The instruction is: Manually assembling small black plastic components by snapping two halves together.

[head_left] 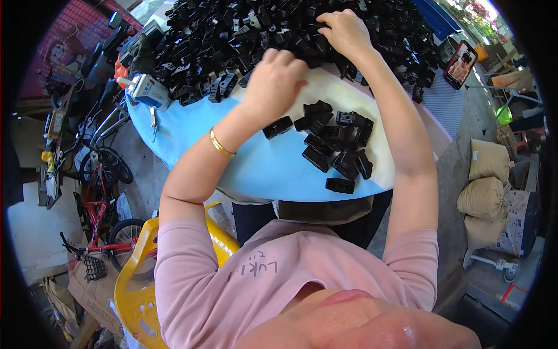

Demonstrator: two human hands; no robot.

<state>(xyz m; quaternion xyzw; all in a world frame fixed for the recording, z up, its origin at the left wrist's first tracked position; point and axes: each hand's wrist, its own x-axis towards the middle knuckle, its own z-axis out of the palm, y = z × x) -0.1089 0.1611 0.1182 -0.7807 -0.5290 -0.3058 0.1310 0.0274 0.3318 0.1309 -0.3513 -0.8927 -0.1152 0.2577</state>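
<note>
A big heap of small black plastic parts [232, 35] covers the far side of the table. My right hand [347, 36] reaches over the heap's near edge, its fingers bent and slightly apart, with nothing visible between them. My left hand [276, 84], with a gold bracelet [220, 143] on the wrist, is over the front of the heap. Its fingers curl downward and are smeared by motion, so whether they hold a part is hidden. Between my forearms, a small group of black plastic parts [331, 139] lies loosely on a cream sheet [381, 166].
A light-blue cover [192, 136] spreads over the table. On its left stand a blue-and-white box [148, 92] and a small metal tool [153, 122]. A phone [460, 64] leans at the right edge. Beyond are a yellow chair [133, 291], bicycles [102, 232] and sacks [487, 200].
</note>
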